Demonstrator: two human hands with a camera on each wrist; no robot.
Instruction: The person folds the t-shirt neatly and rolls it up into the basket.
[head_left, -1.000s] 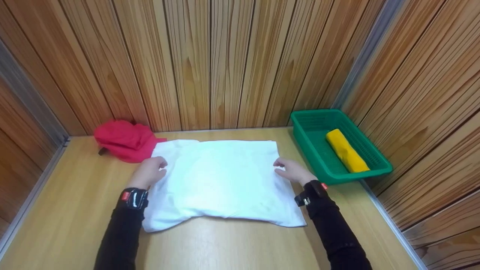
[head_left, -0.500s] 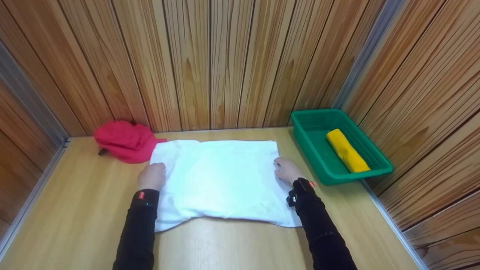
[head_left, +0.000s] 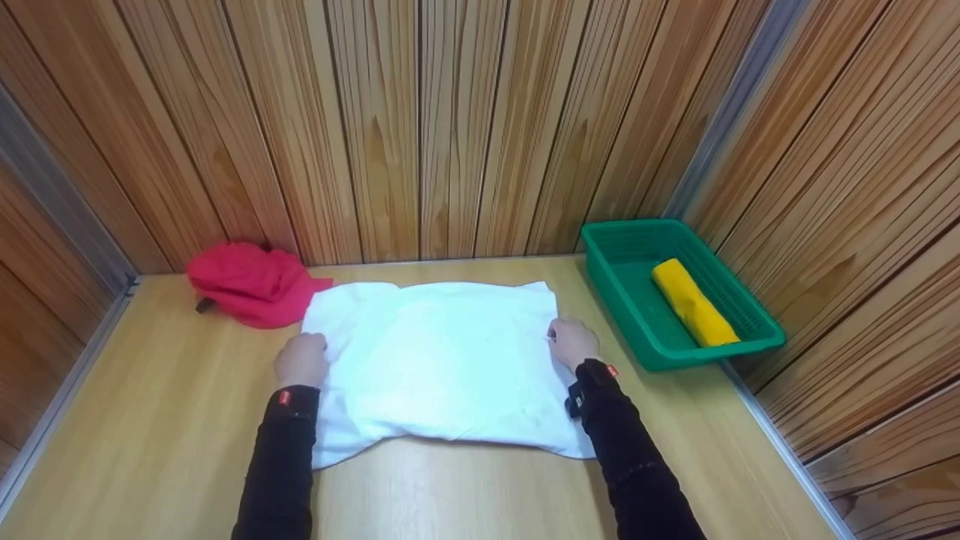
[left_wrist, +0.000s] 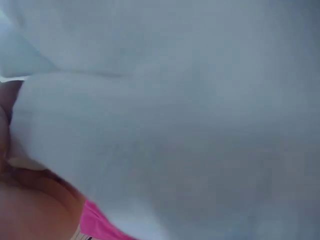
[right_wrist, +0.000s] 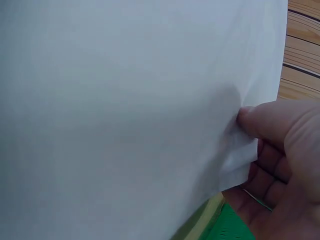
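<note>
Both side edges of white cloth (head_left: 442, 360) gripped. Left hand (head_left: 301, 361): fingers curled, holding left edge; mostly cut off in left wrist view. Right hand (head_left: 574, 343): pinching right edge, thumb on top, fingers beneath. Cloth spread mid-worktop (head_left: 165, 420), between hands, near edge uneven. Red cap (head_left: 251, 283) back left, brim right at cloth's far left corner; can't tell if touching. Green basket (head_left: 622, 304) at right, apart from cloth, yellow roll (head_left: 694, 304) lying inside. Black sleeves on both arms. Wood-plank wall (head_left: 450, 135) behind.
</note>
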